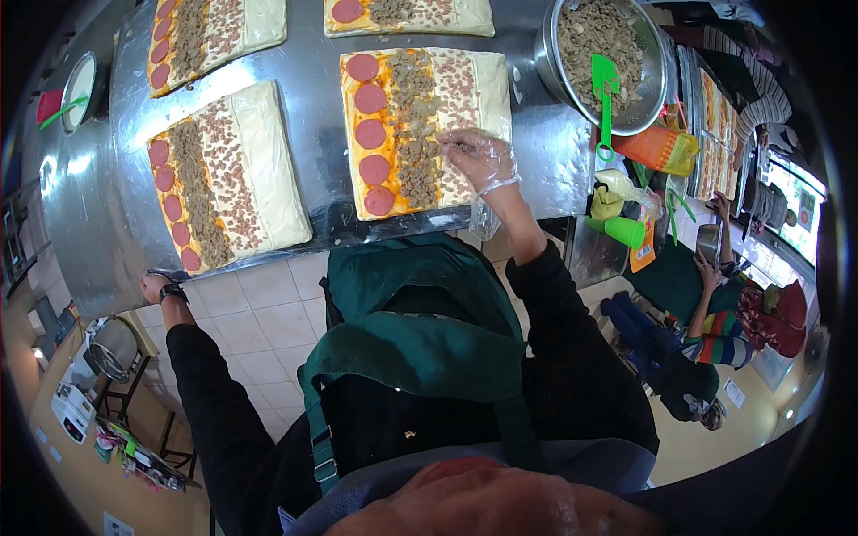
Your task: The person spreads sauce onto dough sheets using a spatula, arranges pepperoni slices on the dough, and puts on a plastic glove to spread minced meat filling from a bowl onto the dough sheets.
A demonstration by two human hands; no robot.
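My right hand [477, 161], in a clear plastic glove, is over the right near dough sheet [493, 87], its fingertips bunched at the edge between the ground meat strip [414, 127] and the diced ham strip [457, 80]. Whether it holds crumbs cannot be told. Sausage slices [369, 134] line that sheet's left side. My left hand [155, 287], bare with a dark wristband, rests at the steel table's front edge, below the left near dough sheet [271, 161], which bears the same strips. Two more topped sheets [265, 20] [462, 17] lie farther back.
A steel bowl [546, 60] of ground meat with a green spatula [606, 100] stands at the right. Beyond are an orange packet [647, 151], a green cup [623, 231], a filled tray [717, 141] and other people [717, 335]. A white-filled bowl [80, 90] stands far left.
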